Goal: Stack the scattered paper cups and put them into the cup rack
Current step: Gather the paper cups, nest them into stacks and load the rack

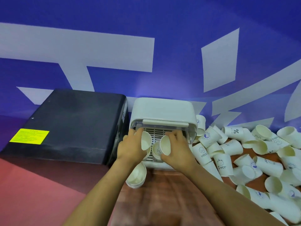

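We hold a cup in each hand, left hand (130, 148) and right hand (176, 150), at the cup rack (162, 111). At three o'clock, loose cups (257, 154) read "HELLO" and, maybe, "Bear".

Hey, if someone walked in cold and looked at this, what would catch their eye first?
Probably the two hands at the centre: the left hand and the right hand each hold a paper cup at the open white cup rack. Next, the heap of scattered paper cups on the right, and the black box on the left.
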{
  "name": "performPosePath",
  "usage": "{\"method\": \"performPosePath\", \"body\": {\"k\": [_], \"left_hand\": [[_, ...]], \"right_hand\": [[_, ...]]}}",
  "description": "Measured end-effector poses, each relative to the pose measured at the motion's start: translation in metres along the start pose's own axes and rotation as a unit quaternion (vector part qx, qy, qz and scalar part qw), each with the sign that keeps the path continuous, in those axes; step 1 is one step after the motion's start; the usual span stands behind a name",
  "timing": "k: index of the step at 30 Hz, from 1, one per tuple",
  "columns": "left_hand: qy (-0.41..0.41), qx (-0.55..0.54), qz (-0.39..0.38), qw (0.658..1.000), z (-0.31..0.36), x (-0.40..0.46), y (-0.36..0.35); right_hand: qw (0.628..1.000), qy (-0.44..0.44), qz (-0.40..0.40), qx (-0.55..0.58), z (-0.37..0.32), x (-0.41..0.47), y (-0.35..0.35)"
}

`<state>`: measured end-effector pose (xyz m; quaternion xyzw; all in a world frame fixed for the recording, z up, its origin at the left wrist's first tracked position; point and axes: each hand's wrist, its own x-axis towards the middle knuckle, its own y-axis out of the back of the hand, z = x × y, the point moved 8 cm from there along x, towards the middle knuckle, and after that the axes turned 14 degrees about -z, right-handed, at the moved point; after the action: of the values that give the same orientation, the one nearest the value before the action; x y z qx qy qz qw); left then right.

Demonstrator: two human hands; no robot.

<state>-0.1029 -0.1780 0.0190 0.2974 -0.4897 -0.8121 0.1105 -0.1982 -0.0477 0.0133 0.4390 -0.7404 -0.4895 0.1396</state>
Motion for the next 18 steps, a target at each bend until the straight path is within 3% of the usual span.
{"method": "performPosePath", "body": {"k": [6, 14, 18], "left_hand": [[0.01, 0.006, -0.017, 1.0, -0.011, 0.013, -0.016], [0.027, 0.031, -0.053, 0.998, -0.012, 0.03, -0.026], [0.038, 0.046, -0.106, 0.993, -0.015, 0.037, -0.041]], "right_hand": [[0.998, -0.005, -0.027, -0.065, 0.004, 0.012, -0.018], [0.999, -0.027, -0.046, -0.005, 0.019, 0.017, -0.031], [0.998, -0.038, -0.057, -0.014, 0.022, 0.019, -0.036]]}}
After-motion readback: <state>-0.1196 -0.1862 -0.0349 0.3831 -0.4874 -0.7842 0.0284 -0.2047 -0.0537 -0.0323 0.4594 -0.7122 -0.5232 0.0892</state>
